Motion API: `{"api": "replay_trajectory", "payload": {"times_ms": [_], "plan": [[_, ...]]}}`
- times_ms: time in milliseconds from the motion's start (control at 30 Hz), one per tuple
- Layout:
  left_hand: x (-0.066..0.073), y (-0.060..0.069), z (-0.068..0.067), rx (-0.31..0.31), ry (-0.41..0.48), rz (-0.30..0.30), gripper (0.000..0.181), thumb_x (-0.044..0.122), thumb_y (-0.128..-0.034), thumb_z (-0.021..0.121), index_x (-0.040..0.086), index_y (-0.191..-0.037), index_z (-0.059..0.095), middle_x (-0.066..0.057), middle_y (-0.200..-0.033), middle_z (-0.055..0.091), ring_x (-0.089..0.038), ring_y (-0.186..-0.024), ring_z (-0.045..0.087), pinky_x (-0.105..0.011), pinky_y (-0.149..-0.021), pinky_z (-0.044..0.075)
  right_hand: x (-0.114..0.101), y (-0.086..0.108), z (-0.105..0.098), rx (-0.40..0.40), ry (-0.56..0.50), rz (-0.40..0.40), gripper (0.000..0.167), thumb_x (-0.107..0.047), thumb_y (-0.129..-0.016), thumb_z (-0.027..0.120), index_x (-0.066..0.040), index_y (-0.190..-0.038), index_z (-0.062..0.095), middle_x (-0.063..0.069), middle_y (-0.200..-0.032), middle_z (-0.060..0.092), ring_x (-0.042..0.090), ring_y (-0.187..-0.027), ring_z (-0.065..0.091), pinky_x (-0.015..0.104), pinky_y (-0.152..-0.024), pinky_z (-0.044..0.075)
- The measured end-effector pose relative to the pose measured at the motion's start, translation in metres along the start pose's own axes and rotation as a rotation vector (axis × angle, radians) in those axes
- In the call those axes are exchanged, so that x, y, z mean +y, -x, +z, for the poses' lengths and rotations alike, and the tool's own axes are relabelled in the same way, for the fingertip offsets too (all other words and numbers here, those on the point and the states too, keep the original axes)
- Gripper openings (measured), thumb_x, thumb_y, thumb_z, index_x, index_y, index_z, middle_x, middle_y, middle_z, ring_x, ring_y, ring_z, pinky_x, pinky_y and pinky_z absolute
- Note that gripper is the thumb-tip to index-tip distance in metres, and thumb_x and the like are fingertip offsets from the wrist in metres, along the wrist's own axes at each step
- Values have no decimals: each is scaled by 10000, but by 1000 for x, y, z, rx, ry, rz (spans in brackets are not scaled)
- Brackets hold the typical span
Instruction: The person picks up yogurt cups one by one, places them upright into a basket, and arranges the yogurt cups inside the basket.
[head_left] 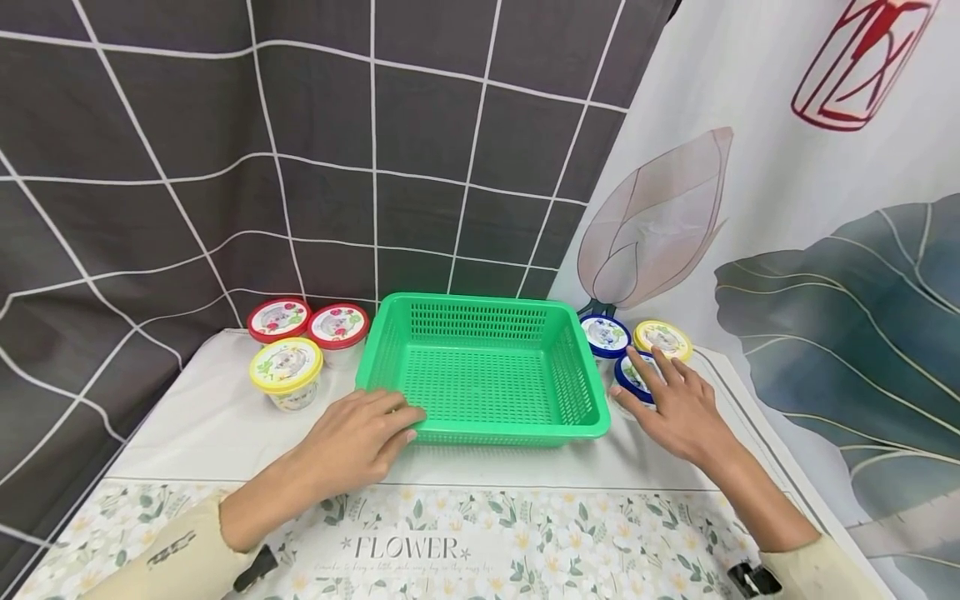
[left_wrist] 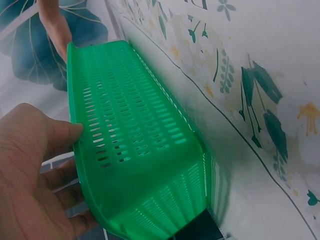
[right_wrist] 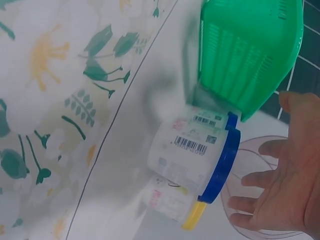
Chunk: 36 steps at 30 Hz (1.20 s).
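Observation:
A green plastic basket (head_left: 480, 375) with slotted walls sits in the middle of the table, with nothing inside. At its near left corner my left hand (head_left: 360, 433) grips the rim; in the left wrist view the thumb (left_wrist: 65, 135) lies on the outer side and the fingers pass behind. My right hand (head_left: 675, 408) hovers with spread fingers over a blue-lidded tub (head_left: 636, 377), partly covering it. In the right wrist view the fingers (right_wrist: 255, 179) stand apart from that tub's blue lid (right_wrist: 221, 165). Another blue-lidded tub (head_left: 603, 335) and a yellow-lidded tub (head_left: 663, 340) stand beside it.
Left of the basket stand two red-lidded tubs (head_left: 279, 318) and a yellow-lidded tub (head_left: 287, 367). A floral mat (head_left: 480, 521) runs along the table's near side. Behind hang a dark checked curtain (head_left: 315, 125) and a white printed one (head_left: 690, 75).

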<state>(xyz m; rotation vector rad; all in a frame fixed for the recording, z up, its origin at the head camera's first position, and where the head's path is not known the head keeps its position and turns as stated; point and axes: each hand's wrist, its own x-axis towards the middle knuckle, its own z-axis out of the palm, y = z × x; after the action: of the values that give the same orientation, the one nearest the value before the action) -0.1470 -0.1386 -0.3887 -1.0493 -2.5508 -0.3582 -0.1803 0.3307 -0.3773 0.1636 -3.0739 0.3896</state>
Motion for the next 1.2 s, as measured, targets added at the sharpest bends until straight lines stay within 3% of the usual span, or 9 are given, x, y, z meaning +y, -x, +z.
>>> {"api": "replay_trajectory", "payload": {"times_ms": [600, 1200], "plan": [[0, 0, 1, 6, -1, 7, 220, 155, -1030, 799, 141, -1246, 837, 14, -1067, 771, -177, -993, 727, -409, -878, 619, 4, -11, -3, -15, 42, -1, 851, -660, -1146, 467, -117, -1783, 313, 355, -1817, 233, 701, -1582, 287, 883, -1181, 300], [0, 0, 2, 3, -2, 4, 237, 156, -1034, 796, 153, -1268, 834, 17, -1106, 784, -178, -1018, 733, -411, -881, 617, 9, -20, -2, -55, 80, 1, 861, -660, -1146, 464, -75, -1766, 339, 376, -1784, 293, 709, -1560, 320, 876, -1214, 322]]}}
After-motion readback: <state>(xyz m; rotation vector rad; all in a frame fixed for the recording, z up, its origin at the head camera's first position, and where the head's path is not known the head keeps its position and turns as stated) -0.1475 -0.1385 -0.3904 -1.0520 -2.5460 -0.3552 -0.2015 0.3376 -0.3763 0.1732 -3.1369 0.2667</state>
